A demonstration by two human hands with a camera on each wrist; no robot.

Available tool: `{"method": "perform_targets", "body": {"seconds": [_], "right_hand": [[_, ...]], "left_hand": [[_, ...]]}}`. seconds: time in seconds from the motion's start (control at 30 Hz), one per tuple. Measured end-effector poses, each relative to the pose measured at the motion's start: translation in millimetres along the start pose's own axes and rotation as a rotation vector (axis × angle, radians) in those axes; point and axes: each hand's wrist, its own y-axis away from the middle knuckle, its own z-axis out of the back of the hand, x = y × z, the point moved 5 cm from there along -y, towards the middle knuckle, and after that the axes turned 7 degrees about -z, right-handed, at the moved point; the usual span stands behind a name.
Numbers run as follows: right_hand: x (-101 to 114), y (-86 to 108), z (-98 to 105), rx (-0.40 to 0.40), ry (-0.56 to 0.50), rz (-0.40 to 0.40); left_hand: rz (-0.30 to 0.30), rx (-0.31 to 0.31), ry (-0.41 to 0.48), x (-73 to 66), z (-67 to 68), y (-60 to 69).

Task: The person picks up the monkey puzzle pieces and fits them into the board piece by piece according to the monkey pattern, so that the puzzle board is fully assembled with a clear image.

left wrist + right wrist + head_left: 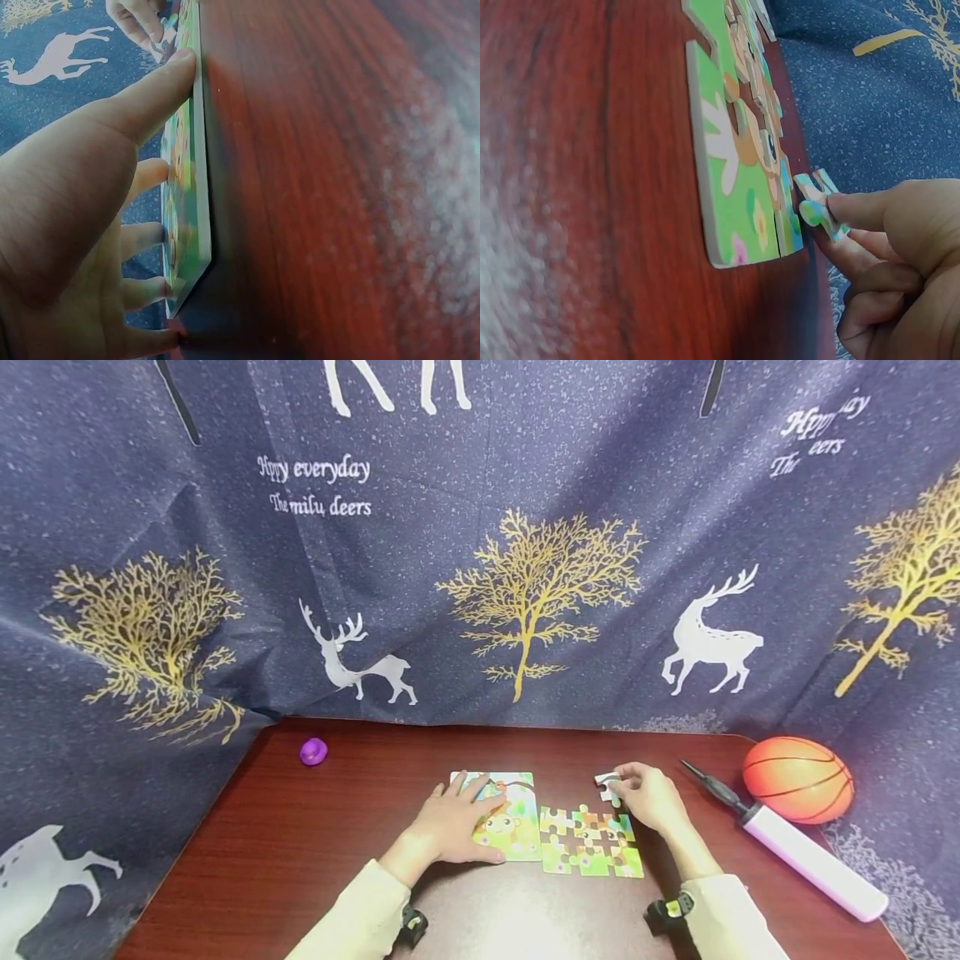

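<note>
From the head, a thick jigsaw puzzle with gaps and a green bottom [592, 862] lies on the shiny red-brown wooden counter [375, 793]. Just left of the puzzle, the left hand [457, 822] spreads over a bright, flat picture board [519, 827]. Just behind the puzzle, the right hand [651, 797] pinches a small, knobbly puzzle piece [604, 779]. From the left wrist, that hand touches the board. From the right wrist, I can't tell if the pinched piece touches the puzzle.
</note>
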Motion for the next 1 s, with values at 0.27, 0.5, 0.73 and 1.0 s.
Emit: {"method": "perform_targets", "body": {"seconds": [0.27, 0.5, 0.73, 1.0], "right_hand": [[1, -0.3, 8, -0.033, 0.010, 0.016], [10, -2.6, 1, -0.031, -0.058, 0.016], [37, -0.4, -21, 0.052, -0.160, 0.016], [75, 3.4, -58, 0.154, -0.201, 0.029]], "left_hand": [[0.002, 0.004, 0.003, -1.1, 2.0, 0.2], [0.005, 0.006, 0.005, -0.7, 1.7, -0.2], [0.002, 0.003, 0.000, -0.4, 0.6, 0.2], [0.001, 0.009, -0.014, -2.1, 2.9, 0.7]]}}
